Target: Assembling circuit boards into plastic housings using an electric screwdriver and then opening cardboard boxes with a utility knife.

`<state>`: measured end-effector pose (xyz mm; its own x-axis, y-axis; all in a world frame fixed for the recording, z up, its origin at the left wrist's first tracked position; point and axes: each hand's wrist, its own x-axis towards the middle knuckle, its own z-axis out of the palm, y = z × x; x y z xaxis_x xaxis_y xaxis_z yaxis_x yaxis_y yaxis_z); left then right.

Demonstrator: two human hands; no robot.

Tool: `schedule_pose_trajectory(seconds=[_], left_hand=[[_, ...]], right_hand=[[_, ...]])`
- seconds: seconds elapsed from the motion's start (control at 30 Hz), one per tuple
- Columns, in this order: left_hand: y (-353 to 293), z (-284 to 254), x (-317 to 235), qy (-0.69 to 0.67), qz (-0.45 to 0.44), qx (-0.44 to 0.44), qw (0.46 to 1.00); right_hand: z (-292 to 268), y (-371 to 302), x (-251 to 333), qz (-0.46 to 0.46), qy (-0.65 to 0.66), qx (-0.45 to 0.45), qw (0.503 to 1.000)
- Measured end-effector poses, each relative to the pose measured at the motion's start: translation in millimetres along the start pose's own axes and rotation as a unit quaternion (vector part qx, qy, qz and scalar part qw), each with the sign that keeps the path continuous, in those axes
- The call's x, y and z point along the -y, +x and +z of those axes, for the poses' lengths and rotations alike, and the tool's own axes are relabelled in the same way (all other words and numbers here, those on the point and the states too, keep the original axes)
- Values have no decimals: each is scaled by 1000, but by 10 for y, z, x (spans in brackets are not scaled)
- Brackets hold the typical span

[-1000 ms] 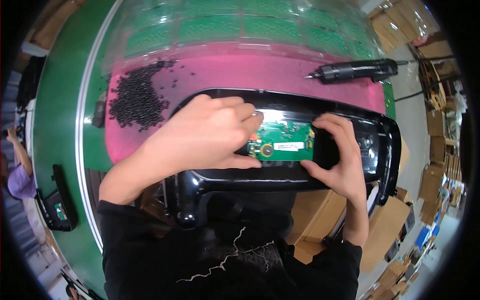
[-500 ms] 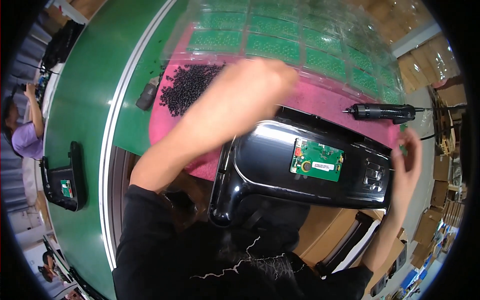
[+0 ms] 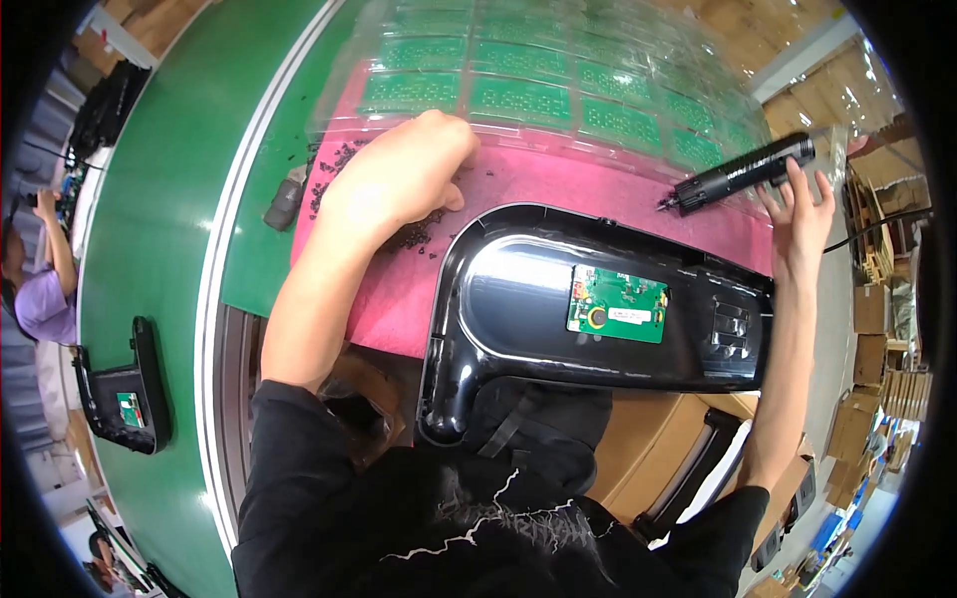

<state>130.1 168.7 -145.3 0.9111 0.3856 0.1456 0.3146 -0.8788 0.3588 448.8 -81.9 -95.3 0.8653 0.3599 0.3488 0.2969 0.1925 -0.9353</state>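
Note:
My left hand point(image 3: 404, 174) is curled over a pile of small black screws point(image 3: 409, 237) on a pink mat, its fingertips hidden beneath it. The thumb points to the right. At the right, my right hand point(image 3: 800, 214) has its fingers at the rear of a black electric screwdriver point(image 3: 733, 179), which is tilted with its bit pointing lower left. Some of that hand's fingers stick out apart from the tool. Between my arms lies a glossy black L-shaped plastic housing point(image 3: 518, 299), open side up. A green circuit board point(image 3: 618, 304) sits inside it.
Clear plastic trays with green circuit boards point(image 3: 518, 95) cover the mat's far side. A dark grey block point(image 3: 285, 202) lies left of the pink mat point(image 3: 384, 314). Another black housing point(image 3: 125, 394) rests on the green bench point(image 3: 164, 229) at left. A person in purple point(image 3: 48, 299) works beyond.
My left hand has moved left and back onto the screws. My right hand has moved from the housing's right end to the screwdriver, whose rear end has swung upward.

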Motion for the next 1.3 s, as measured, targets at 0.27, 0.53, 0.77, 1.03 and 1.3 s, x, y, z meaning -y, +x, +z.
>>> schedule_pose_trajectory(seconds=[0.27, 0.53, 0.77, 1.03, 1.3], left_hand=[[127, 121, 68, -25, 16, -77, 997], [53, -6, -255, -26, -4, -126, 992], [-124, 18, -847, -497, 213, -59, 839], [-208, 166, -876, -535, 261, -2, 803], [-256, 270, -939, -446, 313, -9, 838]], right_hand=[[724, -255, 118, 109, 151, 208, 960], [674, -878, 659, 1, 354, 169, 920], [802, -1440, 844, -1, 437, 204, 876], [624, -1842, 913, -89, 434, 214, 871], [515, -2056, 936, -200, 358, 228, 883]])
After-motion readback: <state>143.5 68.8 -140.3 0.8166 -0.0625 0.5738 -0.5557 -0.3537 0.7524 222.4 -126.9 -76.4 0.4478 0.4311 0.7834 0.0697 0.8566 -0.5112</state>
